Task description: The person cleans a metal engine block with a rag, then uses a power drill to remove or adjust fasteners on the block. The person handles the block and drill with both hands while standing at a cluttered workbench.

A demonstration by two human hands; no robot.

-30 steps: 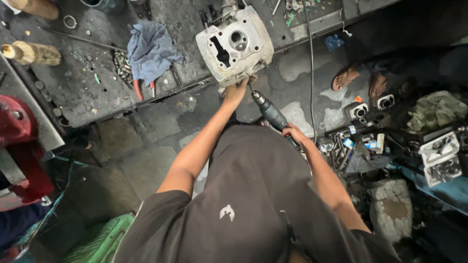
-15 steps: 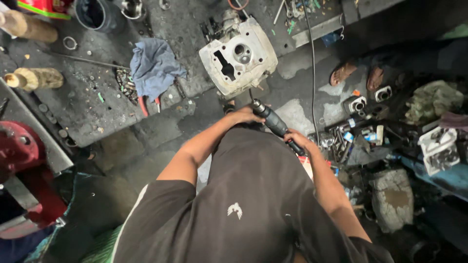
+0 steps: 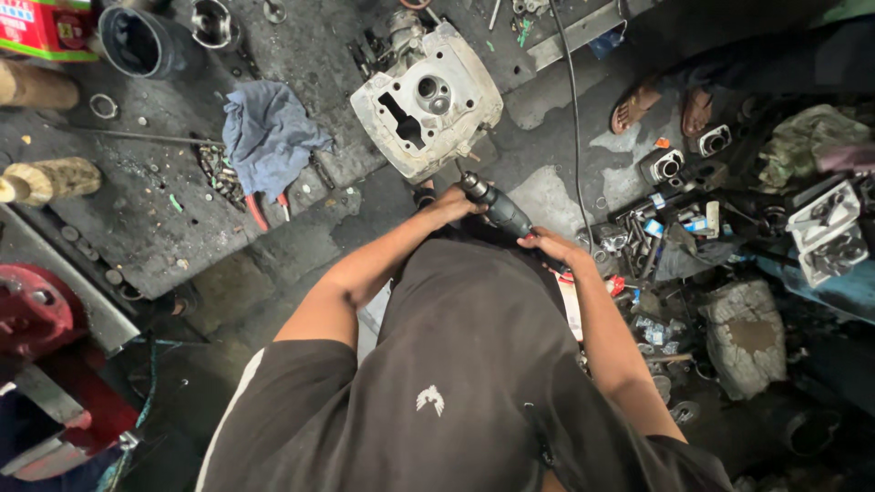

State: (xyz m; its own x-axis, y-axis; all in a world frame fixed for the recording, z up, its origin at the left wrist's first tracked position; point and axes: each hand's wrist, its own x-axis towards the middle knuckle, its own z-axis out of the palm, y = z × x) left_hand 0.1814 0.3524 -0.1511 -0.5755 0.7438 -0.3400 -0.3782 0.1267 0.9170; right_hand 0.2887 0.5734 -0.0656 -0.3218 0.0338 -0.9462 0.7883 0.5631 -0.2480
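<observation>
I look down over my own black shirt at an oily workshop floor. Both my hands hold a dark electric power tool (image 3: 497, 208). My left hand (image 3: 453, 204) grips its front end near the chuck, and my right hand (image 3: 550, 244) holds its rear handle. Just beyond the tool's tip lies a pale grey engine cylinder head (image 3: 426, 98) on a dark mat (image 3: 137, 210). The tool's cable (image 3: 571, 109) runs away past the head.
A blue rag (image 3: 269, 132) and red-handled pliers (image 3: 260, 211) lie left of the head. A dark bucket (image 3: 138, 41) and wooden handles (image 3: 50, 179) sit further left. Another person's sandalled feet (image 3: 661, 107) stand at upper right above a heap of engine parts (image 3: 711, 228). A red machine (image 3: 36, 319) stands at left.
My left hand has left the cylinder head and come back onto the front of the power tool. The view has shifted a little, the head staying in place.
</observation>
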